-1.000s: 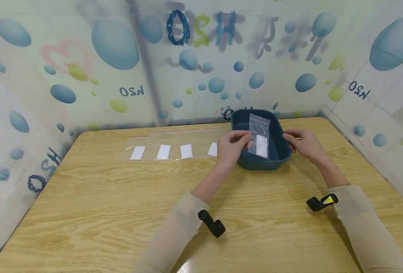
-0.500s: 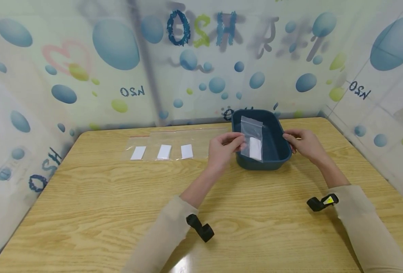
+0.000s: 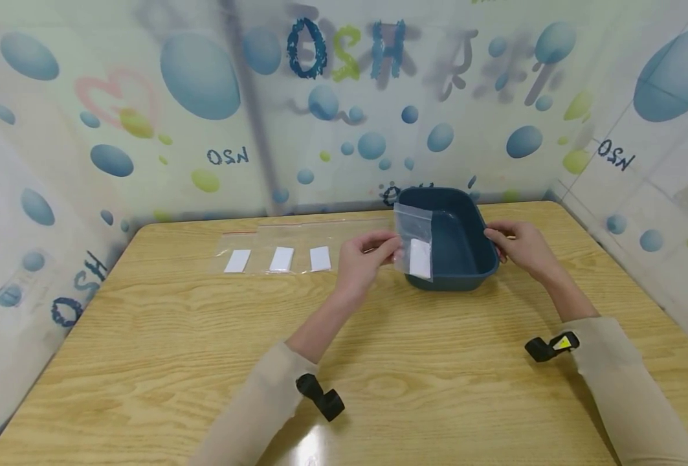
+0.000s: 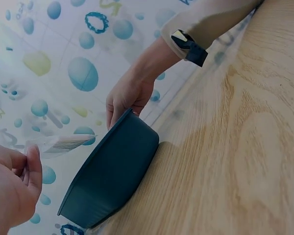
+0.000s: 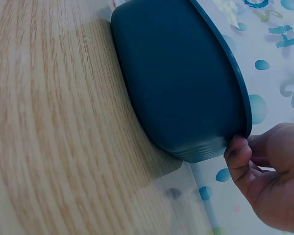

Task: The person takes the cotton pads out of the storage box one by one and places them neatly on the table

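Observation:
In the head view my left hand [image 3: 361, 262] pinches the left edge of a clear zip-lock bag [image 3: 412, 223] with a white card [image 3: 420, 257] in its lower part. The bag hangs upright and overlaps the left wall of a dark blue plastic basin [image 3: 466, 281]. In the left wrist view the bag [image 4: 51, 146] shows nearly edge-on above the basin's rim. My right hand [image 3: 521, 247] holds the basin's right rim between thumb and fingers. That grip also shows in the right wrist view, where the fingers [image 5: 240, 154] are at the rim's corner.
Left of the basin, several clear zip-lock bags [image 3: 297, 236] lie in an overlapping row, three white cards [image 3: 320, 258] visible in them. My left hand covers the row's right end. The wooden table [image 3: 425, 375] meets a patterned wall [image 3: 320, 162] behind the basin.
My left hand has moved left with the bag, from over the middle of the basin to its left wall. It now hides a white card seen earlier. The right hand stays at the rim.

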A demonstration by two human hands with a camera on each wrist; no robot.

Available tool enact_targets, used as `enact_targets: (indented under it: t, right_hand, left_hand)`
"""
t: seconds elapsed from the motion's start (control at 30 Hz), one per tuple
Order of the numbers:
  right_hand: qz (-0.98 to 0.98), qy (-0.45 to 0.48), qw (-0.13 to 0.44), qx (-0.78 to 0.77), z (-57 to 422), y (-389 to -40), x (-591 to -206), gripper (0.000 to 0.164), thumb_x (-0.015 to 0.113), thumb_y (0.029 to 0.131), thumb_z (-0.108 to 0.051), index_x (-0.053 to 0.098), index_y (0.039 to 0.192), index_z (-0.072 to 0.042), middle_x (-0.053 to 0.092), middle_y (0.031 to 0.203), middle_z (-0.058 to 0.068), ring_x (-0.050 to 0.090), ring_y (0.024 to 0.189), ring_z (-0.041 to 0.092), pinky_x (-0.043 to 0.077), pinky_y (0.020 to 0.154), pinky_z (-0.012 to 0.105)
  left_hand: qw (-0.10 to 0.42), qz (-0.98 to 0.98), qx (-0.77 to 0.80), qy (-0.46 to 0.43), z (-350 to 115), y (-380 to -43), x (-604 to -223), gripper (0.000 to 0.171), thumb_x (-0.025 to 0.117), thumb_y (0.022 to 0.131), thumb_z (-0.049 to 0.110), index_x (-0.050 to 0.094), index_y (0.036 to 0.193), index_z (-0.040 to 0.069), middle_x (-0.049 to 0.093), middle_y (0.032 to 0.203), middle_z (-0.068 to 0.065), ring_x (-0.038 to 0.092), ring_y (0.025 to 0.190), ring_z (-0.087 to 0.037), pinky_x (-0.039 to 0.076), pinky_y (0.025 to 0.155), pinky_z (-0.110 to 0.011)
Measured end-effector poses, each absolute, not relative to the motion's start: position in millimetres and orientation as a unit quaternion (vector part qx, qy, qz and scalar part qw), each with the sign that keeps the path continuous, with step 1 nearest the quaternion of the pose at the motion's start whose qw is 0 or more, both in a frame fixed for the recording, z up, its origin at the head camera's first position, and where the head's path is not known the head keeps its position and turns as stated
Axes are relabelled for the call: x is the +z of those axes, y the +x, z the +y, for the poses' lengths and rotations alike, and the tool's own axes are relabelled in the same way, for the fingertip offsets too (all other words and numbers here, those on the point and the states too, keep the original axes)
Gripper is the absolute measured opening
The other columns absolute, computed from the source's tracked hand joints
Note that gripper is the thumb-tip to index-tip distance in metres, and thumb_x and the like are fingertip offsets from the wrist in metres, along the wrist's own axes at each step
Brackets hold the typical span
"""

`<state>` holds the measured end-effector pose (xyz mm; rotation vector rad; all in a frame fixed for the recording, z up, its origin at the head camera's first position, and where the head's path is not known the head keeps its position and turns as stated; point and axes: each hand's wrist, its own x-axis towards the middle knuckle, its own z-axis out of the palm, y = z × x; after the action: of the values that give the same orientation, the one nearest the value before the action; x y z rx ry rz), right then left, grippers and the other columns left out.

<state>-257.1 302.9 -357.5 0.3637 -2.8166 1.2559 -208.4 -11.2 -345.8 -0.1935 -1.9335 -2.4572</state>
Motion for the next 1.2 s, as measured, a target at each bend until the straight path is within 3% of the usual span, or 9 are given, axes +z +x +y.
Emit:
enact_targets:
  t: [1.2]
  right_hand:
    - [-0.901, 0.117, 0.014, 0.418, 301.3, -254.1, -353.3, 0.044, 0.048, 0.109, -0.022, 0.054, 0.135, 0.013, 0.058, 0.077, 0.011, 0.054, 0.061, 0.019, 0.046, 0.054, 0.032]
  left_hand:
    - [-0.021, -0.638, -0.770, -0.016, -65.4, -185.0, -359.5, 0.013, 0.068, 0.093, -0.005, 0.068, 0.103, -0.012, 0.069, 0.086, -0.009, 0.066, 0.073, -0.013, 0.058, 0.072, -0.024]
